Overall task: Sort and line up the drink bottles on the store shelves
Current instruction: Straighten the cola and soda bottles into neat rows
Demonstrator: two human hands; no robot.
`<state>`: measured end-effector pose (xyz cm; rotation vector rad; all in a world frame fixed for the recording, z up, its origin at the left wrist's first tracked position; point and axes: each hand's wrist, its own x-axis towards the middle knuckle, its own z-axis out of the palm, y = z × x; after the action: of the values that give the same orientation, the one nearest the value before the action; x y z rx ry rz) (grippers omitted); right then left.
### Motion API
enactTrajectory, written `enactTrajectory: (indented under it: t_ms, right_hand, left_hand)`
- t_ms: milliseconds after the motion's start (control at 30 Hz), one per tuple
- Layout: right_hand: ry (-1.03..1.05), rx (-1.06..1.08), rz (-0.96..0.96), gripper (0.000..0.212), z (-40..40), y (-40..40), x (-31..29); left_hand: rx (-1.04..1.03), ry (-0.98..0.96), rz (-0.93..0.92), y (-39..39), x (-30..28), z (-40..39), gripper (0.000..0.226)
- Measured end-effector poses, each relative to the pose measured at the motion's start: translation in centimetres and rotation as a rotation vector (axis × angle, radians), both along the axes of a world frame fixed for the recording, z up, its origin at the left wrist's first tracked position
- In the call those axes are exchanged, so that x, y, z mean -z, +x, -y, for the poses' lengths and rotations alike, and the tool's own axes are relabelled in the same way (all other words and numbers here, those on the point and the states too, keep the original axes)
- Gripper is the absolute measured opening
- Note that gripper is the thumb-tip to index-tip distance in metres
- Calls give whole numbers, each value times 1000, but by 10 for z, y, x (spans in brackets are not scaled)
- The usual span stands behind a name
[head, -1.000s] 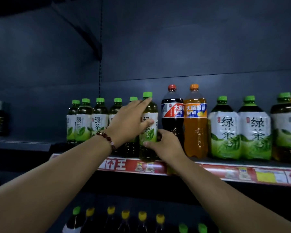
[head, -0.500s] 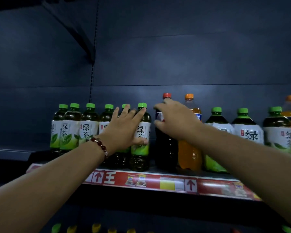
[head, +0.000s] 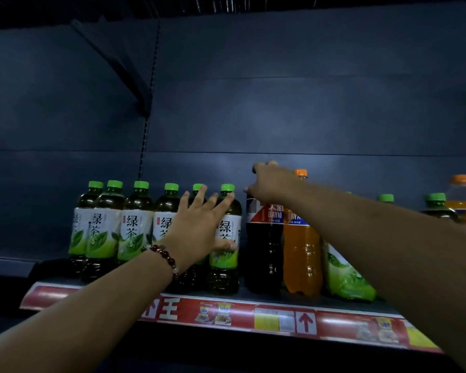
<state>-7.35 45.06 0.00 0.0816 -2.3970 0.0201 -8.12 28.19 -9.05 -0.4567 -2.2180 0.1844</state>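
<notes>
Our right hand (head: 271, 183) has climbed from the cola bottle (head: 264, 246)'s label to its neck, fingers curled over the cap (now hidden). Our left hand (head: 199, 224) lies spread against the green tea bottles (head: 135, 227), thumb round the rightmost one. All stand on the shelf (head: 280, 320).
</notes>
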Motion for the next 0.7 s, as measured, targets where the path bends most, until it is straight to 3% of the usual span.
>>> enactTrajectory:
  t_ms: [67,267,400,533,700]
  right_hand:
    - [-29,-20,-58,68,-1,3,1]
    - [-107,-198,-181,80,-3,43,12]
    - [-112,-358,-217,73,-4,84,28]
    - [81,-473,-223,66,1,120,63]
    - [265,-569,-292,71,-11,143,92]
  left_hand:
    - [-29,-5,-15,0,2,-1,107]
    - [-23,127,-141,14,21,-12,92]
    - [257,383,-108,32,35,-33,102]
    - [720,847,225,55,43,-53,102]
    - [884,991,182,68,68,-61,88]
